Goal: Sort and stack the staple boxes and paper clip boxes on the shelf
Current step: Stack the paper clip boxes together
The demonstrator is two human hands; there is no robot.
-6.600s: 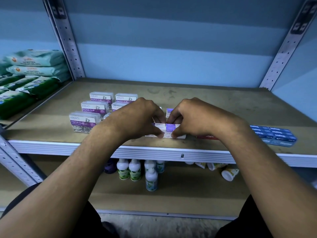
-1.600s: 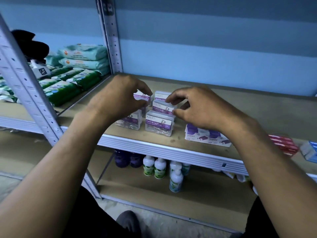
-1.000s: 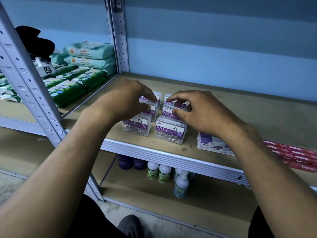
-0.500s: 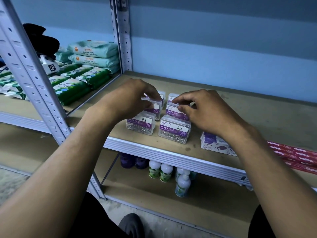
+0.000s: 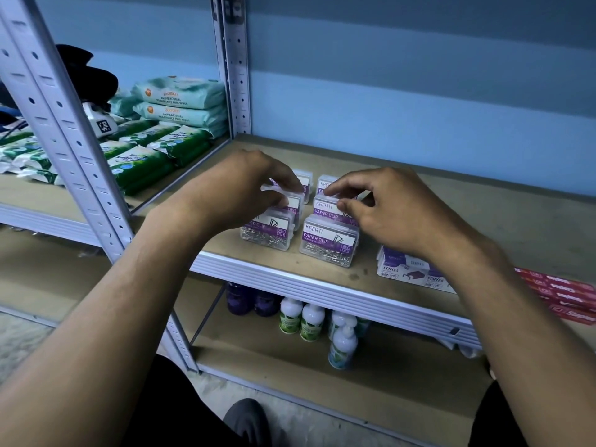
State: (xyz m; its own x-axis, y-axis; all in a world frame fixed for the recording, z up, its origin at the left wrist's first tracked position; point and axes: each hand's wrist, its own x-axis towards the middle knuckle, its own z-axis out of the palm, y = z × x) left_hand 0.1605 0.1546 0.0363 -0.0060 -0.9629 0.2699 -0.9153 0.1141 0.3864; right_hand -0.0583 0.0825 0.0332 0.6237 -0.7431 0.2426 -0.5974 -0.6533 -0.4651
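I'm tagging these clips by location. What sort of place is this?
Probably a shop stockroom or retail shelving aisle: slotted metal shelving uprights, stacked packs of wipes in the next bay, multiples of identical paper clip boxes, and pump bottles on the shelf below.

Six clear plastic paper clip boxes with purple labels (image 5: 329, 241) stood in two columns of three at the centre of the frame. One white block of staple boxes with purple print (image 5: 409, 269) sat at the right; its box count could not be told. Four red flat staple boxes (image 5: 561, 295) lay at the right edge. Two bare hands (image 5: 387, 211) reached over the clip boxes. Lower centre, about five white pump bottles with green labels (image 5: 311, 321) and two dark purple bottles (image 5: 238, 300) stood.
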